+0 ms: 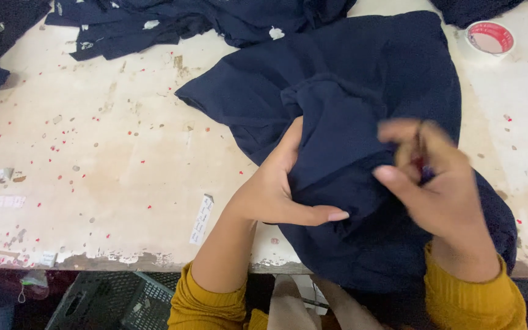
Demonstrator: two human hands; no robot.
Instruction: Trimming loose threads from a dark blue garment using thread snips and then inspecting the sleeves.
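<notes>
hands deep in the navy cloth

here we are over the worn table [111, 153], and the dark navy garment [349, 122] is spread across its right half, its lower part spilling over the near edge toward the person. the left hand [279, 189] lies flat against the cloth, fingers slid under a raised fold, thumb stretched out along the fabric: a loose, bracing grip rather than a clench. the right hand [432, 183] is blurred, fingers curled in above the fabric, seemingly pinching something small and dark, though the blur hides what it is and i cannot tell how tight that grip sits.

my read: this is the handling step on one garment, one hand steadying the fold, the other working at a spot on it. what comes next looks to need that fold kept taut and flat under the left palm.

the cloth sits directly under and between both hands. a roll of tape [490, 38] rests far right, more navy pieces [172, 24] are heaped at the back, and a paper label strip [201, 219] lies near the left wrist.
</notes>
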